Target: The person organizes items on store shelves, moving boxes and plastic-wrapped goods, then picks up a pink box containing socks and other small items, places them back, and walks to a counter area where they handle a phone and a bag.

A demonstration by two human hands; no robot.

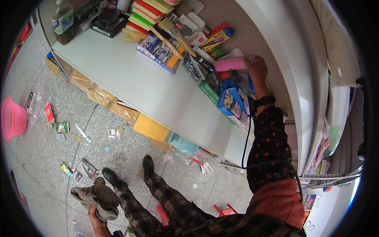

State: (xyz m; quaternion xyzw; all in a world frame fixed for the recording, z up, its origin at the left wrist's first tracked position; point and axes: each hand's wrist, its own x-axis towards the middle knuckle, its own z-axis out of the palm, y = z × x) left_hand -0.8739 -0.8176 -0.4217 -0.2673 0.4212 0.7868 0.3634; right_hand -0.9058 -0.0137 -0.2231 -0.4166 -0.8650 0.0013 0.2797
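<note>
Pink cylinder (231,64) at the white shelf (158,94), long axis nearly crosswise, free end pointing left, right hand (257,70) wrapped around its other end, left hand (97,222) clutching greyish cloth (100,199).

- My right hand (257,70) holds a pink cylinder (231,64) toward the back of the white shelf (114,69).
- My left hand (97,222) grips a grey cloth (104,201), well apart from this shelf.
- On the shelf is a blue box (226,99).

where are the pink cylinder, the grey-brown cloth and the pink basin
Pink cylinder (231,64): head view, middle of its side.
Grey-brown cloth (90,197): head view, its crumpled middle.
Pink basin (15,119): head view, its outer wall.
</note>
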